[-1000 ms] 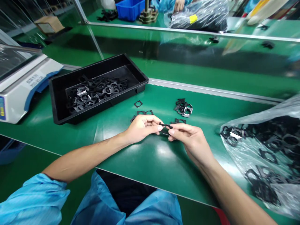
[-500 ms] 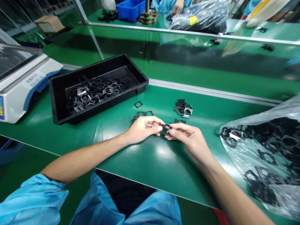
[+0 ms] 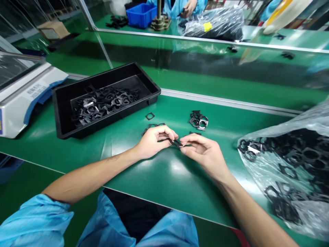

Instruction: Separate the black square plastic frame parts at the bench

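Nearest, at the bottom, are a crinkled light-blue sleeve (image 3: pixel 36 219) and blue clothing over the person's lap (image 3: pixel 169 230), below the edge of a shiny green table (image 3: pixel 154 178). Both bare arms reach in over the table, the hands nearly meeting at the centre. The left hand (image 3: pixel 156 141) pinches a small black part (image 3: pixel 175 142), which is tilted just above the table. The right hand (image 3: pixel 204 149) has its thumb and forefinger at the part's other end — whether they grip it or only touch it, I cannot tell. At the right lies a clear plastic bag (image 3: pixel 257 181) full of black frames. Just beyond the hands are a few flat frames (image 3: pixel 153 126), partly hidden by the left hand, one single square frame (image 3: pixel 149 116) lying apart, and a small pile (image 3: pixel 198 120) of them. Further left, a long black tray (image 3: pixel 133 108) holds many more — beside it stands a white and blue machine (image 3: pixel 25 94). Past a metal strip (image 3: pixel 231 103), on the far table, sit a blue bin (image 3: pixel 141 16), a wrapped bag with a yellow label (image 3: pixel 223 22), and a co-worker's hand (image 3: pixel 189 7).
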The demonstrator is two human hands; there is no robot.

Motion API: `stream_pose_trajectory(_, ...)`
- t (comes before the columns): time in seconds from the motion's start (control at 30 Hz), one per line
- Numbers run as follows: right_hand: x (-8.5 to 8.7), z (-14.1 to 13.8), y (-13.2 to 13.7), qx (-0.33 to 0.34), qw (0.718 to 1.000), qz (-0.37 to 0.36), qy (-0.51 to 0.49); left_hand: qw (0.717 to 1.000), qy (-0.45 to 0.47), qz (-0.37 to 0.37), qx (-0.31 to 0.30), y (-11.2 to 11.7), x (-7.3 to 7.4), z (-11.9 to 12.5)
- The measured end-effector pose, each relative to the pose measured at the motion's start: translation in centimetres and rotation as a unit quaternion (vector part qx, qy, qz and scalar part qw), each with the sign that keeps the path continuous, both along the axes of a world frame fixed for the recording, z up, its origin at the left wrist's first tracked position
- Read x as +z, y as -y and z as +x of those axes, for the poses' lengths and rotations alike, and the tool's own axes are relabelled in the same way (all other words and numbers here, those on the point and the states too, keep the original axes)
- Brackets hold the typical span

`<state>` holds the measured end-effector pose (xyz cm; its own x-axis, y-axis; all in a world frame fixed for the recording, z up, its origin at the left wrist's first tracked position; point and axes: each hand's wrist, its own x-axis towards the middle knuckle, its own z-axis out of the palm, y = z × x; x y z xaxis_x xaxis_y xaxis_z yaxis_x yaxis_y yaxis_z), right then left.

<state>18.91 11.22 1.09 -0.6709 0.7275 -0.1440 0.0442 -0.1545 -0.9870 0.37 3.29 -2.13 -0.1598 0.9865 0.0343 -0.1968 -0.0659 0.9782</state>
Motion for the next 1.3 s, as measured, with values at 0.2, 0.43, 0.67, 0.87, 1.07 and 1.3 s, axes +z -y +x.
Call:
stream_pose_trajectory(0.2, 0.2, -0.1, 0.3, 0.009, 1.000, -0.004, -0.005, 1.000, 0.007, -0.013, -0.008, 0.1, -0.1, 0.0)
stream_pose_trajectory(0.43, 0.3, 0.6, -0.9, -0.082, 0.995, 0.053, 0.014, 0.998, 0.021, -0.019, 0.048, -0.4, 0.9, -0.4)
stream_pose_trajectory(0.67, 0.4, 1.9, -3.7, -0.165, 0.929, 0.295, 0.150, 0.925, -0.109, 0.066, 0.358, -1.7, 3.0, -10.2)
stream_pose_trajectory(0.87, 0.0, 1.9, -3.7, -0.018, 0.864, 0.433, 0.257, 0.838, -0.163, 0.103, 0.510, -2.6, 2.6, -15.0)
stream_pose_trajectory(1.07, 0.0, 2.2, -3.9, 0.035, 0.807, 0.481, 0.340, 0.895, -0.407, 0.063, 0.169, -1.9, 2.8, -7.6)
stream_pose_trajectory(1.3, 1.7, 3.7, -4.2, 0.120, 0.768, 0.464, 0.424, 0.741, -0.671, -0.022, 0.001, -0.5, 1.6, -5.3)
